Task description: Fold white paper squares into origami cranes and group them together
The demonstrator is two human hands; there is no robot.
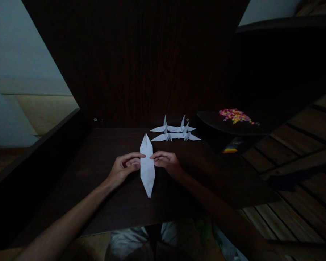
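A long piece of folded white paper (pixel 147 170), pointed at both ends and split at its far tip, stands out against the dark table. At its left edge, my left hand (pixel 126 164) pinches it between fingers and thumb. My right hand (pixel 167 162) grips the opposite edge at about the same height, fingertips on top. Just beyond, to the right, lie several white folded-paper figures (pixel 176 135) with upright spikes and flat pointed ends, grouped in two rows close together.
A low dark shelf (pixel 206 117) at the right bears a heap of small pink, yellow and orange pieces (pixel 236 115). Beneath it is a colourful item (pixel 230 149). A tall dark panel (pixel 152 65) rises behind the table (pixel 119 214), and a raised side board (pixel 38 156) borders the left.
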